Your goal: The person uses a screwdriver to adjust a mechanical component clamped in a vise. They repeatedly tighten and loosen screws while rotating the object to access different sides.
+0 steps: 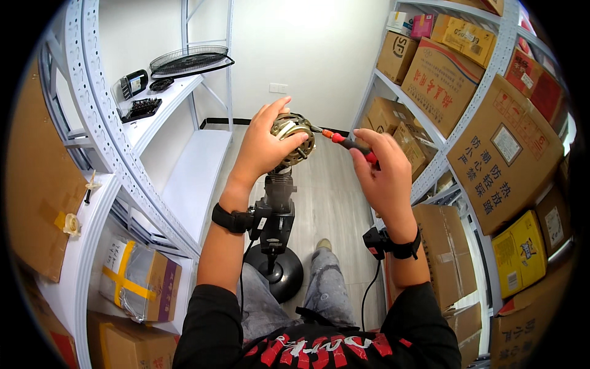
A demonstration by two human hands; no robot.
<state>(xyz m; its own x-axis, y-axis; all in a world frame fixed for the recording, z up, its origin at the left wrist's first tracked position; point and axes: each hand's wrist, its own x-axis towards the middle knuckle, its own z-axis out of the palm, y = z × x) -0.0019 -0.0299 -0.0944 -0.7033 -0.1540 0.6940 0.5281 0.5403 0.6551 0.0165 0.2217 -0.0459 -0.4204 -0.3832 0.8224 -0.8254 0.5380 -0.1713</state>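
Observation:
My left hand (264,144) grips a round, bronze-coloured slotted metal housing (296,147) atop a dark upright stand (274,215) with a round black base (287,275); the thumb lies across its front. My right hand (384,169) holds a red-and-black screwdriver (348,143) by the handle, fingers curled round it, its shaft pointing left to the housing's upper right side, where the exact tip contact is too small to make out. Both wrists wear black straps with small devices and cables.
A shelving unit (74,80) on the left holds a wire fan grille (187,60), small black parts (140,109) and a taped package (138,280). Right shelves (418,107) are packed with cardboard boxes (504,154). A white wall (295,55) closes the aisle ahead.

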